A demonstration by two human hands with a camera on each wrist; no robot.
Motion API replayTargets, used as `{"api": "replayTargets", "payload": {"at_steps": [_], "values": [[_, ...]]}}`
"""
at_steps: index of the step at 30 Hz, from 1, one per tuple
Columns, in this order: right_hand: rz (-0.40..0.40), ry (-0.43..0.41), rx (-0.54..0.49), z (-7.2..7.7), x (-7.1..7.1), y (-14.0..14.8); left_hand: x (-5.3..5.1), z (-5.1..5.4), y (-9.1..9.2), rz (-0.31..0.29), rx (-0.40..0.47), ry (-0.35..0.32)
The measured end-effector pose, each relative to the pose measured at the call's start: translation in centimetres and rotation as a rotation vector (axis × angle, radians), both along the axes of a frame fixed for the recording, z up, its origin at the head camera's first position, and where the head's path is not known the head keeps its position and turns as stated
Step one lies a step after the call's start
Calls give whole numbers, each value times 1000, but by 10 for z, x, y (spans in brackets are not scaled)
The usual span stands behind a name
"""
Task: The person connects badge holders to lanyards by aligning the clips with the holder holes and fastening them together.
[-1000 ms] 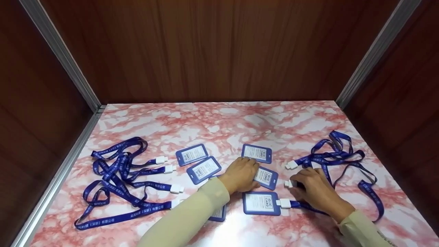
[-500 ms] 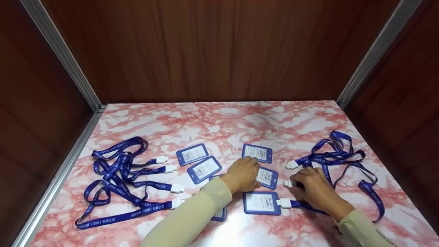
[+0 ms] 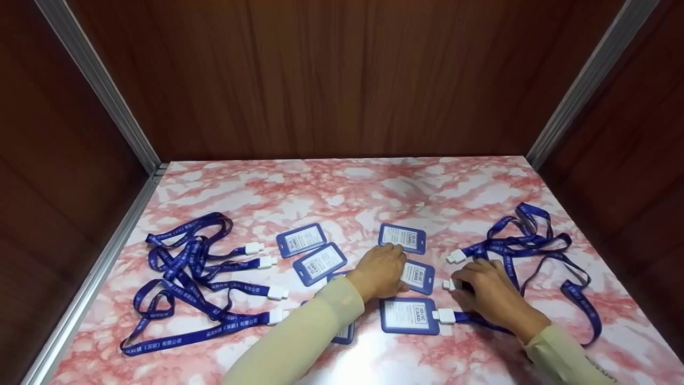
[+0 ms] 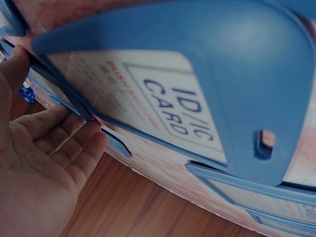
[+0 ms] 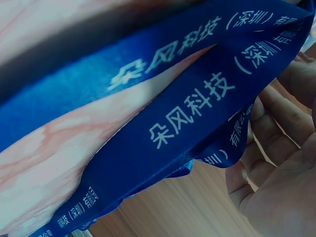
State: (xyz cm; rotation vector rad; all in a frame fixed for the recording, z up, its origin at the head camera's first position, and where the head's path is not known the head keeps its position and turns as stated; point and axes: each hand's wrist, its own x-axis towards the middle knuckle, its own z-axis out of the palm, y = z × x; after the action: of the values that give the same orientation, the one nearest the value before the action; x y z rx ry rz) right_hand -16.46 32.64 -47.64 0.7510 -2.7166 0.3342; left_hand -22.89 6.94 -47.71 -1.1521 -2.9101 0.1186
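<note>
In the head view my left hand (image 3: 379,271) holds the left end of a blue ID card holder (image 3: 419,277) lying on the table, covering that end. The left wrist view shows thumb and fingers at the edges of a holder (image 4: 163,98), its slot end pointing away. My right hand (image 3: 487,289) pinches the white clip (image 3: 449,285) of a blue lanyard (image 5: 197,98), a short gap from the held holder's slot. Its fingertips are partly hidden. Just below, another holder (image 3: 409,315) is joined to a white clip (image 3: 445,315) and its lanyard.
Another holder (image 3: 402,238) lies above the held one, with a lanyard clip (image 3: 455,256) to its right. More holders (image 3: 319,264) lie left of centre, some under my left forearm. Tangled lanyards (image 3: 187,267) with white clips fill the left side. Dark wood panels (image 3: 342,80) enclose the table.
Both hands keep nearly the same place and grip. The whole scene shifts very slightly to the right in the head view; no object has plainly moved on the table.
</note>
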Motion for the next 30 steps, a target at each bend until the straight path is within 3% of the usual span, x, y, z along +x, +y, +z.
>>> {"api": "replayTargets", "payload": {"at_steps": [6,14,30], "values": [[7,-6,2,0,-2,-1,0,0,0,23,3,-35],[24,20,-8,-3,-3,-1,1,-1,1,9,-8,8],[32,19,-28,-3,-6,-5,2,0,2,46,-10,-34]]}}
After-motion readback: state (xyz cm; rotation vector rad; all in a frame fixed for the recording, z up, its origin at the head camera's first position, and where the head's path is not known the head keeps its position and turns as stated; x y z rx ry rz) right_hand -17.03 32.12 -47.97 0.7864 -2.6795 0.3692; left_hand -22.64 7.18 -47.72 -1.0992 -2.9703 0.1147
